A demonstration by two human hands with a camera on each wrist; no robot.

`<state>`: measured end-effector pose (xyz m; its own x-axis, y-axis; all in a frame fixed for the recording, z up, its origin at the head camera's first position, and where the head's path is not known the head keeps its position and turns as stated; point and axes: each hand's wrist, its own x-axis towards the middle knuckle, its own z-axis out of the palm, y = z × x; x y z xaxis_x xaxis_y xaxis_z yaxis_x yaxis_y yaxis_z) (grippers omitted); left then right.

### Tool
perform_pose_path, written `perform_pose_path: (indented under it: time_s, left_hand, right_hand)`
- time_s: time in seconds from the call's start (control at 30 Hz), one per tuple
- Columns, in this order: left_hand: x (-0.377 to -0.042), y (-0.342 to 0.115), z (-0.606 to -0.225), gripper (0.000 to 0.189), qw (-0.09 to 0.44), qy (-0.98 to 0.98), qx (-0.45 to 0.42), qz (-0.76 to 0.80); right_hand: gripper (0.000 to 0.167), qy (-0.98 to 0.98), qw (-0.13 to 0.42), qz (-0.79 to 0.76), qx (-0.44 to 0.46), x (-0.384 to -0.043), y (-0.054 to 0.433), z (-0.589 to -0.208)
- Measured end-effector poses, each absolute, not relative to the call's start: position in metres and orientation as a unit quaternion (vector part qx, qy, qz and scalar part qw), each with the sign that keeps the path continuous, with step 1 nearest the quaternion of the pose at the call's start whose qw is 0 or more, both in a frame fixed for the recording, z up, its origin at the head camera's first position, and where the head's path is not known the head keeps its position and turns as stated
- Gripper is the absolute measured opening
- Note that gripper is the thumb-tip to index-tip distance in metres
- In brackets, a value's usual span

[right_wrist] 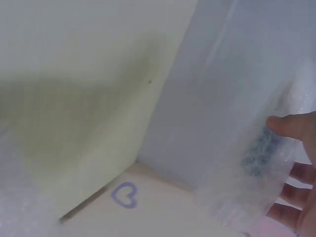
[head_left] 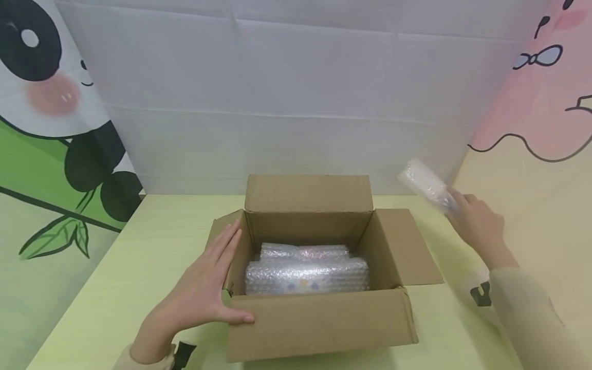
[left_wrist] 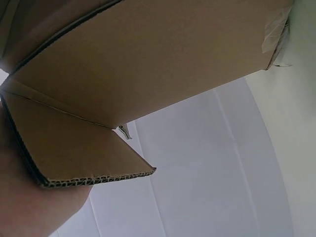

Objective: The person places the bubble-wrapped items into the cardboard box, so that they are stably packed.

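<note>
An open cardboard box [head_left: 324, 321] stands on the table with its flaps folded outward. Inside it lie bubble-wrapped packages [head_left: 307, 275], the front one showing faint blue and orange marks. My left hand [head_left: 199, 288] rests at the box's left side, fingers straight along the left flap and thumb on the front flap. In the left wrist view, a flap [left_wrist: 74, 143] covers part of that hand. Off to the right of the box, my right hand [head_left: 478, 223] grips a bubble-wrapped package [head_left: 425, 182] above the table. Something bluish-green shows through its wrap [right_wrist: 259, 153] in the right wrist view.
The pale yellow table [head_left: 152, 246] meets a white cloth backdrop [head_left: 296, 103]. Printed cartoon panels flank it, a panda [head_left: 41, 61] on the left and a pink figure [head_left: 536, 103] on the right. Blurred bubble wrap [right_wrist: 19, 192] shows at the right wrist view's lower left.
</note>
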<state>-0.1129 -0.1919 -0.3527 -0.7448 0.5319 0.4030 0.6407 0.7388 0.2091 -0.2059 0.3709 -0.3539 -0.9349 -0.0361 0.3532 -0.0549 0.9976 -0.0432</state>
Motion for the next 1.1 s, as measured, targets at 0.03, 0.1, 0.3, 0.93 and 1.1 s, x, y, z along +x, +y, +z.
perform_pose_path:
  time_s: [0.03,0.1,0.3,0.93,1.1]
  left_hand:
    - [-0.113,-0.192,-0.353,0.138,0.161,-0.918,-0.320,-0.170]
    - [-0.113,-0.192,-0.352,0.138,0.163,-0.918,-0.320,-0.170]
    - [-0.113,-0.193,-0.354,0.137,0.168,-0.915,-0.322,-0.175]
    - [-0.114,-0.191,-0.355,0.137,0.169,-0.912,-0.327,-0.181]
    - [-0.114,-0.190,-0.356,0.137,0.171,-0.912,-0.326,-0.182]
  right_hand:
    - [0.060,-0.980,0.193,0.017,0.038,-0.205,0.363,-0.346]
    - [0.061,-0.973,0.221,0.005,0.067,-0.201,0.345,-0.327]
    - [0.063,-0.920,0.349,-0.007,0.182,-0.188,0.288,-0.279]
    - [0.056,-0.874,0.184,-0.094,0.440,-0.163,0.142,-0.231]
    - [0.056,-0.871,0.084,-0.162,0.457,-0.167,0.115,-0.237]
